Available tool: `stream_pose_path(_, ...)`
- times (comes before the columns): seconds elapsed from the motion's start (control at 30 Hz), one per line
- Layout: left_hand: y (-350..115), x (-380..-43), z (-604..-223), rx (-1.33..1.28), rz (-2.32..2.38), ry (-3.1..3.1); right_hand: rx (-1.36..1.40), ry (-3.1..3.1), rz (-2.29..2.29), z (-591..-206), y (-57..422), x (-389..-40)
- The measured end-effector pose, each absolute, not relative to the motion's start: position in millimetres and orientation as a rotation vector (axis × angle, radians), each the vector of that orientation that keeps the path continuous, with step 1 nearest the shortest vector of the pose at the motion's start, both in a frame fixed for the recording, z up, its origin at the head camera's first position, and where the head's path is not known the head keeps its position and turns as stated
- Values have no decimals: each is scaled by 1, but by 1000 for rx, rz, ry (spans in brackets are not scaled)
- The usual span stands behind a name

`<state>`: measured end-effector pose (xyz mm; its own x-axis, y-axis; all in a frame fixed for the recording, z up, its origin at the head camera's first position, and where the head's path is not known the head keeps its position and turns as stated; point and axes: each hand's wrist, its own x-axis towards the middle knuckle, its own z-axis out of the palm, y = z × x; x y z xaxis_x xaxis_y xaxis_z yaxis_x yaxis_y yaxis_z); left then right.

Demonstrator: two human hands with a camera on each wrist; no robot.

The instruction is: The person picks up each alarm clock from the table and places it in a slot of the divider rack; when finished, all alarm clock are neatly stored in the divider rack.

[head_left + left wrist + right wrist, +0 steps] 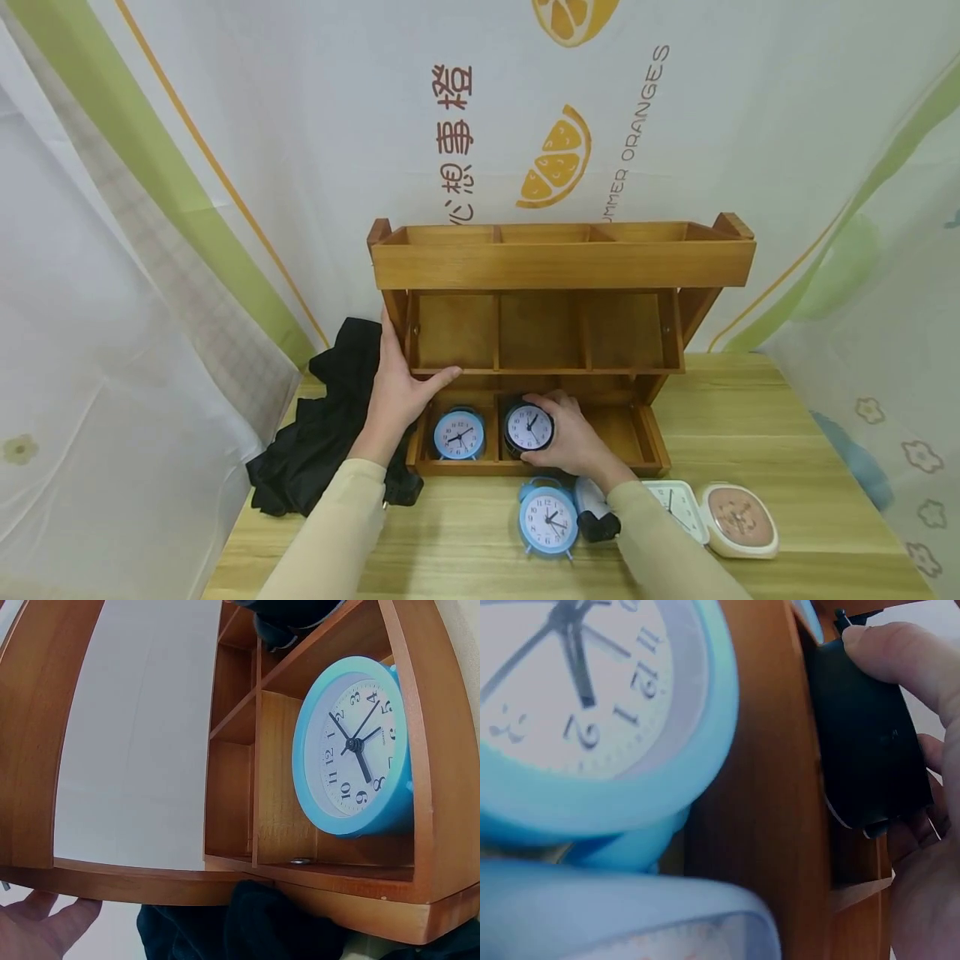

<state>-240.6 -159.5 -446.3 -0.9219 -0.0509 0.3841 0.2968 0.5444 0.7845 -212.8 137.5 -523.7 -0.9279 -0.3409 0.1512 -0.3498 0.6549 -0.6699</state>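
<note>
One blue clock (549,521) was on the table (450,546) in front of the wooden rack (562,267); beyond it, the right hand (573,437) had its fingers clamped on the black clock (529,427) at the rack's lower middle compartment (517,468), apparently to seat it there. Slightly farther, the left hand (397,387) lay against the rack's side, thumb and fingers apart. The next move seemed to call for settling the clock, then loosening the grip.
</note>
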Motion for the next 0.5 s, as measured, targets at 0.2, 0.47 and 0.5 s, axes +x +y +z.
stream_pose_path(0.2,-159,-241,-446,-206,-1340,-2409,618,-2875,1130,-533,142,-217)
stream_pose_path(0.47,-159,-241,-446,-203,-1338,-2416,586,-2949,1102,-535,144,-221)
stream_pose_path(0.5,-159,-241,-446,-203,-1338,-2416,580,-2960,1097,-535,144,-221)
